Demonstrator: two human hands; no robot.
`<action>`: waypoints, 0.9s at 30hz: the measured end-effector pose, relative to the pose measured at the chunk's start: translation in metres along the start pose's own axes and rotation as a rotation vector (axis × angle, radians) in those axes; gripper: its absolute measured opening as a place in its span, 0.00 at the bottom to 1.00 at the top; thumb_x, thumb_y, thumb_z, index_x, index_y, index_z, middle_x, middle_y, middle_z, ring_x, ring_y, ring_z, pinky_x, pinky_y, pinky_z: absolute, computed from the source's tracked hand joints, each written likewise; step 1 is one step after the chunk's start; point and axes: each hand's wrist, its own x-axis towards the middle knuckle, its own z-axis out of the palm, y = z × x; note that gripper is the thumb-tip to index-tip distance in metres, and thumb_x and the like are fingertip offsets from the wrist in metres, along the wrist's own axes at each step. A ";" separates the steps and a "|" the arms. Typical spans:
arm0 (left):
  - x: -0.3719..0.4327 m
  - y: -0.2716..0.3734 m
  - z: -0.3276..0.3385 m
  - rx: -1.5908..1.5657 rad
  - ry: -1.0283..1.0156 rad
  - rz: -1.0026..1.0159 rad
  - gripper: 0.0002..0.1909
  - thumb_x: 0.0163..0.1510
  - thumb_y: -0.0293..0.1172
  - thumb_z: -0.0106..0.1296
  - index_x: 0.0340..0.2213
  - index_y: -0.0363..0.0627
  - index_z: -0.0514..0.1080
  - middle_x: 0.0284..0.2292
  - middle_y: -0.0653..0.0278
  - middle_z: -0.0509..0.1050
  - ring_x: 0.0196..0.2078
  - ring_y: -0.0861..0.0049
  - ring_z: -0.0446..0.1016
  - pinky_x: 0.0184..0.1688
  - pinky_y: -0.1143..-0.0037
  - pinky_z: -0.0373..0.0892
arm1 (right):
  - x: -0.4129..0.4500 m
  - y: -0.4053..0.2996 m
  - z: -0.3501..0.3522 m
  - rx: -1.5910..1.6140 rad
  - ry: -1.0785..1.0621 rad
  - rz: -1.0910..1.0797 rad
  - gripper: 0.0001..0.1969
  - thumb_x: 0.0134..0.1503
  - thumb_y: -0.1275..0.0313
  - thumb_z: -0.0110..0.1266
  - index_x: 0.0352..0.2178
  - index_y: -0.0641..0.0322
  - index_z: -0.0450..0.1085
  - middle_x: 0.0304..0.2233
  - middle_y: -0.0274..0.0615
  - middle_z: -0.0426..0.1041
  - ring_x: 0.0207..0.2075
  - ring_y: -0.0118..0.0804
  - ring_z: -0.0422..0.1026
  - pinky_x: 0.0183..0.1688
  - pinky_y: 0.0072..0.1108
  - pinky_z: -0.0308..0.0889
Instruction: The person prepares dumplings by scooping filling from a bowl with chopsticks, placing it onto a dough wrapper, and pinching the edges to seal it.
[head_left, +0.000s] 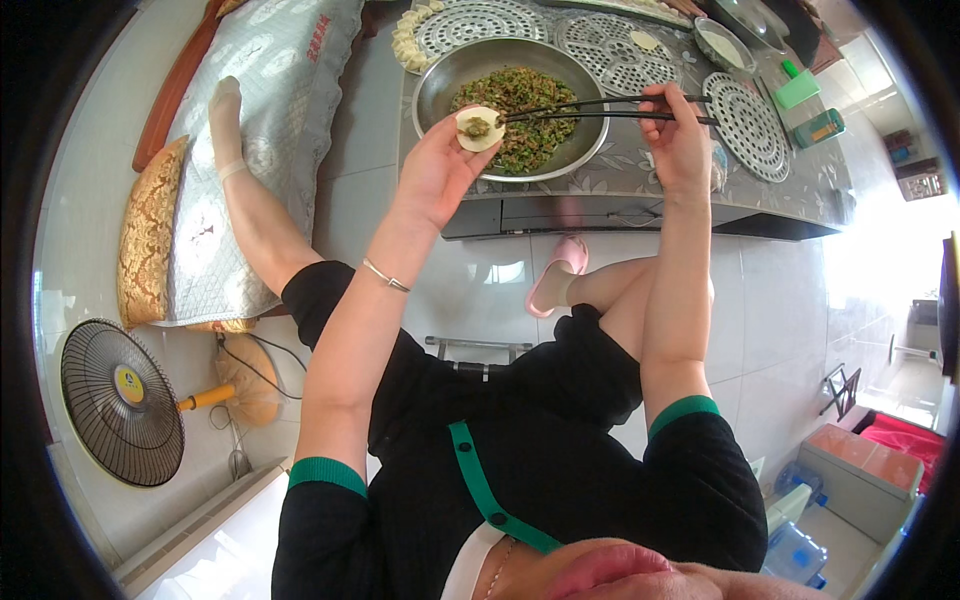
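Observation:
On the fingers of my left hand (442, 169) lies a round dumpling wrapper (489, 141), with a small mound of green filling (475, 127) at its middle. My right hand (679, 139) grips a pair of dark chopsticks (600, 115), whose tips reach the wrapper's edge. Below the wrapper and chopsticks stands a wide steel bowl (427, 97) of chopped green and brown filling (536, 139). Folded dumplings (409, 45) line the left part of a perforated metal steamer plate (480, 30) behind the bowl. A single flat wrapper (643, 40) rests on a second steamer plate (600, 52).
Another steamer plate (746, 127), a bowl of white flour (720, 45) and a green container (796, 90) occupy the right of the patterned tabletop (630, 169). A covered couch (262, 75) is at left, with an electric fan (124, 401) below it. Water bottles (795, 555) stand lower right.

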 end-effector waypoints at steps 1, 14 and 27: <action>-0.001 -0.001 0.003 0.000 0.000 0.000 0.17 0.62 0.29 0.37 0.47 0.28 0.62 0.48 0.50 0.67 0.52 0.64 0.66 0.58 0.67 0.65 | -0.001 0.002 0.004 0.000 0.000 0.000 0.15 0.60 0.63 0.48 0.30 0.68 0.73 0.23 0.38 0.73 0.19 0.23 0.68 0.21 0.12 0.62; -0.005 -0.008 0.010 -0.010 -0.054 -0.055 0.17 0.63 0.30 0.36 0.48 0.27 0.61 0.48 0.47 0.67 0.52 0.63 0.68 0.57 0.69 0.66 | -0.002 0.011 0.010 -0.071 0.039 0.009 0.15 0.61 0.63 0.47 0.32 0.67 0.73 0.23 0.37 0.72 0.19 0.22 0.68 0.20 0.11 0.62; -0.017 0.003 0.008 0.197 -0.060 -0.014 0.14 0.57 0.23 0.47 0.45 0.33 0.66 0.43 0.58 0.72 0.46 0.73 0.72 0.51 0.76 0.71 | 0.003 0.022 -0.001 -0.422 0.204 -0.206 0.13 0.58 0.67 0.50 0.28 0.70 0.72 0.21 0.39 0.72 0.17 0.25 0.70 0.18 0.16 0.64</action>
